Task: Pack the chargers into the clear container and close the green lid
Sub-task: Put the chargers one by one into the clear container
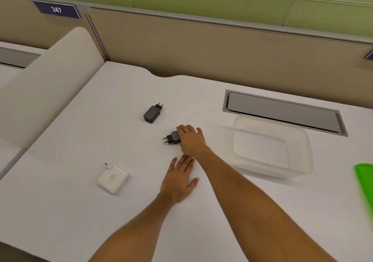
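Note:
Three chargers lie on the white desk. A small black charger sits mid-desk with its prongs pointing left; my right hand covers its right end, fingers closing around it. A larger black charger lies farther back. A white square charger rests at the front left. My left hand lies flat on the desk, fingers spread, holding nothing. The clear container stands open and empty at the right. Only an edge of the green lid shows at the far right.
A grey cable hatch is set into the desk behind the container. A beige partition runs along the back edge. A cream rounded divider borders the desk on the left.

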